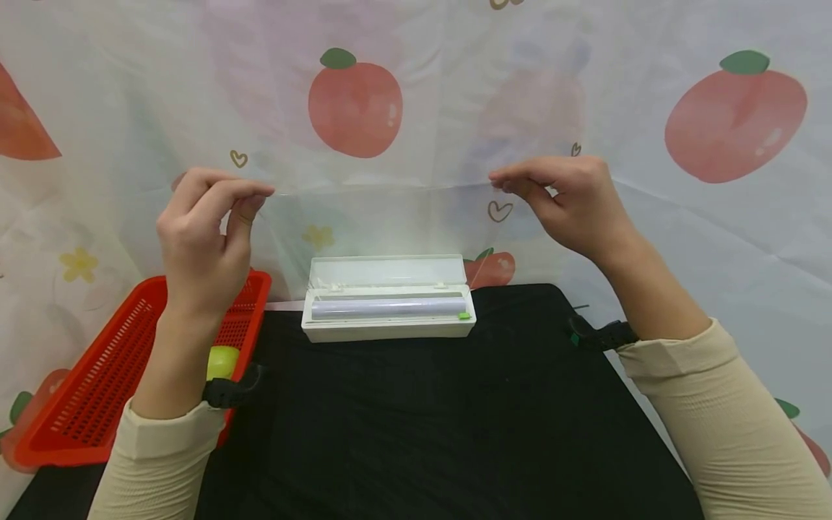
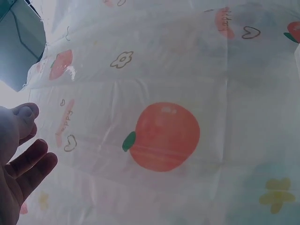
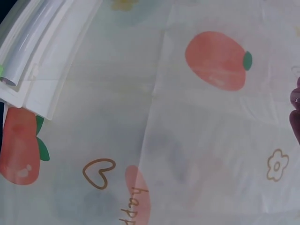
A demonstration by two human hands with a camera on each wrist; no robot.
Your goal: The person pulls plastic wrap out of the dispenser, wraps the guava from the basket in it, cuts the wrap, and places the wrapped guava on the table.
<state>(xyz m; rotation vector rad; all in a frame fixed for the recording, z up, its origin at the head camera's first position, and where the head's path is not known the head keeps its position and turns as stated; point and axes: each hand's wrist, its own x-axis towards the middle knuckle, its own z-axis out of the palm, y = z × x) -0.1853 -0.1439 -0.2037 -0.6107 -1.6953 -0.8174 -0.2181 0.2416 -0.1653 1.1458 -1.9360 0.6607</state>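
A sheet of clear cling film (image 1: 377,217) stretches between both raised hands, its top edge a faint line, and runs down toward a white dispenser box (image 1: 390,332). At its upper left corner, my left hand (image 1: 204,238) pinches the film between thumb and fingers. My right hand (image 1: 578,206) pinches the opposite corner at about the same height. The box's lid (image 1: 386,271) is raised, and a film roll (image 1: 390,308) lies inside. A small green slider (image 1: 464,315) sits on the box's front edge at the right. Only fingertips (image 3: 296,101) of the right hand show in the right wrist view.
Left of the box stands a red plastic basket (image 1: 97,455), partly behind the left forearm, with a yellow-green round thing (image 1: 222,362) in it. A black cloth (image 1: 416,426) covers the table. Behind hangs a pale fruit-print curtain (image 1: 442,87).
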